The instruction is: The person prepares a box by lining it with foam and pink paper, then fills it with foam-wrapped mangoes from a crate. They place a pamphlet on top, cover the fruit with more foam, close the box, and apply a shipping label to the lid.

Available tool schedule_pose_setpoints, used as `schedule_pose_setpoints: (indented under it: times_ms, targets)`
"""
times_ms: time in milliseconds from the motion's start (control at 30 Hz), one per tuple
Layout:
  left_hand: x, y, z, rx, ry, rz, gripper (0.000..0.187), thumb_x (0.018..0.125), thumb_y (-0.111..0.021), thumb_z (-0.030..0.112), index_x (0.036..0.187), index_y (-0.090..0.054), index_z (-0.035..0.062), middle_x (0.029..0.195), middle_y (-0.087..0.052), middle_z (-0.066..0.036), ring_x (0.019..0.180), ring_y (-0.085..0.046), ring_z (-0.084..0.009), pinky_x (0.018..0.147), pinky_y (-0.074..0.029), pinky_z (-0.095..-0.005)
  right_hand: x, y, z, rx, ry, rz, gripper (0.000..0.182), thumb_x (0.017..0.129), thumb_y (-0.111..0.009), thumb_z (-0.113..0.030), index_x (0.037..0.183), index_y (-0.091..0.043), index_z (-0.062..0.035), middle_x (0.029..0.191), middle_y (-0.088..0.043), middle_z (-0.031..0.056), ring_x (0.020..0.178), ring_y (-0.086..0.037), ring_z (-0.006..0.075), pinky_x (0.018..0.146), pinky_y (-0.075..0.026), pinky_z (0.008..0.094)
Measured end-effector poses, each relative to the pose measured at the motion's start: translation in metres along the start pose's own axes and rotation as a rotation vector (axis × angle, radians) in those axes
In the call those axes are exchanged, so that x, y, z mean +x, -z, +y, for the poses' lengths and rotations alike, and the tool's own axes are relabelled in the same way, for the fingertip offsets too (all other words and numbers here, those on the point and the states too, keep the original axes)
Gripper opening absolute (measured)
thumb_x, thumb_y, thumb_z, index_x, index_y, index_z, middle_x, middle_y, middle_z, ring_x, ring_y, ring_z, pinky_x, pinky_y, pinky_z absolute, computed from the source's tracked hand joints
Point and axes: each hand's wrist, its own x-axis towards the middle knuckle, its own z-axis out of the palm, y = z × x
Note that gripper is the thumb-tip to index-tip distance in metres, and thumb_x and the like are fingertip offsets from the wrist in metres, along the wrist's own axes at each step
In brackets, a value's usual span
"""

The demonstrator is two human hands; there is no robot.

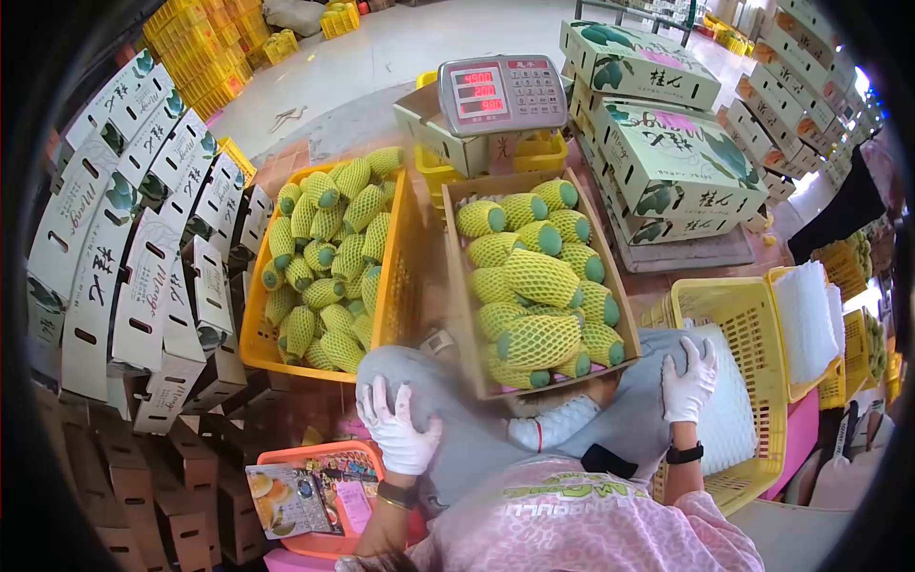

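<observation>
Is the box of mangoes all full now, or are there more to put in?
The cardboard box looks full: netted mangoes are heaped above its rim. Nothing is in hand; the left hand and right hand, both gloved, rest on the person's knees. Left: the yellow crate beside it holds many more netted mangoes, and flat cartons stand unfolded.

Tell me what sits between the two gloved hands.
In the head view, between the left hand and the right hand, a cardboard box full of netted mangoes rests over the person's knees.
</observation>
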Motion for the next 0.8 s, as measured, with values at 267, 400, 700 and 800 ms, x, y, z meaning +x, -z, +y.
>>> schedule_pose_setpoints:
  times_ms: [267,400,700,800]
  targets:
    - [0.04,0.052,0.014,0.047,0.028,-0.188,0.045,0.065,-0.067,0.02,0.107,-0.053,0.0079,0.116,-0.048,-0.014,0.11,-0.044,-0.0338,0.098,-0.026,-0.055,0.026,0.05,-0.02,-0.108,0.053,-0.274,0.045,0.071,-0.068,-0.028,0.113,-0.058,-0.0129,0.126,-0.046,0.0177,0.117,-0.041,0.0343,0.097,-0.035,0.0415]
    - [0.098,0.076,-0.011,-0.277,-0.053,-0.327,0.039,0.07,-0.067,0.024,0.103,-0.057,0.0046,0.1,-0.057,-0.017,0.095,-0.052,-0.036,0.085,-0.041,-0.0411,0.086,0.075,-0.042,0.049,0.295,-0.418,0.031,0.075,-0.06,-0.03,0.1,-0.063,-0.0106,0.107,-0.06,0.0138,0.101,-0.054,0.0322,0.088,-0.041,0.0418]
    - [0.319,-0.043,0.033,-0.353,-0.387,-0.621,0.04,0.085,-0.05,0.027,0.117,-0.051,0.0017,0.112,-0.057,-0.02,0.107,-0.053,-0.0333,0.091,-0.042,-0.0372,0.236,-0.049,-0.207,0.566,0.727,-0.456,0.024,0.084,-0.051,-0.024,0.095,-0.063,-0.0063,0.098,-0.062,0.0148,0.093,-0.057,0.0327,0.083,-0.045,0.0396]
    - [0.352,-0.121,0.074,-0.253,-0.194,-0.826,0.044,0.087,-0.043,0.033,0.123,-0.049,0.0072,0.119,-0.054,-0.018,0.111,-0.051,-0.0335,0.094,-0.039,-0.0391,0.254,-0.117,-0.245,0.355,0.823,-0.556,0.028,0.085,-0.048,-0.028,0.096,-0.064,-0.008,0.1,-0.061,0.0145,0.095,-0.056,0.0318,0.085,-0.045,0.0404]
